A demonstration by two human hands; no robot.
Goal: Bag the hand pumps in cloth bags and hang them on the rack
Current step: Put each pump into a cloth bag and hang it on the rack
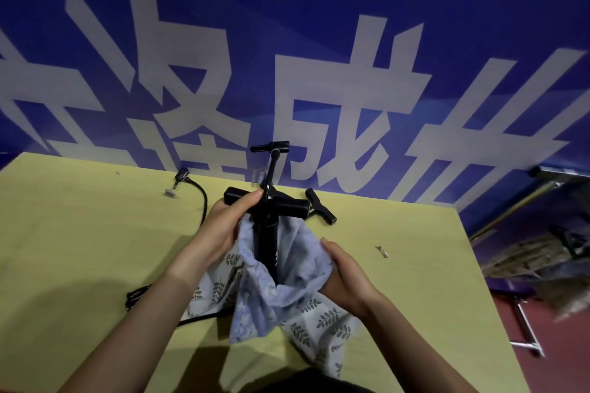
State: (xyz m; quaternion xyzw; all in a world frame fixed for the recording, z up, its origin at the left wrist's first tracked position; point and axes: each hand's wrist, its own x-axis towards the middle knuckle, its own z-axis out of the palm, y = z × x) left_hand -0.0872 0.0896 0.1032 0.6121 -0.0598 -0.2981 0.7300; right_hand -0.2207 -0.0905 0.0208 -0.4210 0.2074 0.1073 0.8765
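Yellow-green laminate covers the bench, whose far edge runs along a blue wall banner printed with large white characters. Off the bench's right edge, red floor shows, with a metal frame standing on it and a blurred heap of brownish material beyond, too indistinct to identify.

Near the middle of the bench a black hand pump stands roughly upright, its barrel sunk into the open mouth of a pale blue cloth bag patterned with dark leaf sprigs. The pump's T-handle sits above the bag's rim, and its hose rises further to a nozzle head near the banner.

The left hand is at the left side of the bag's mouth, fingers curled round the left half of the T-handle and bunching the cloth's rim below it. The right hand grasps the right side of the bag's rim, fingers tucked into the fabric, holding the mouth apart from the barrel.

A second pump handle lies just behind, toward the far edge. A black hose curves across the bench to the left, ending in a small fitting. Another black cord lies near the left forearm. A small metal clip rests toward the right edge.
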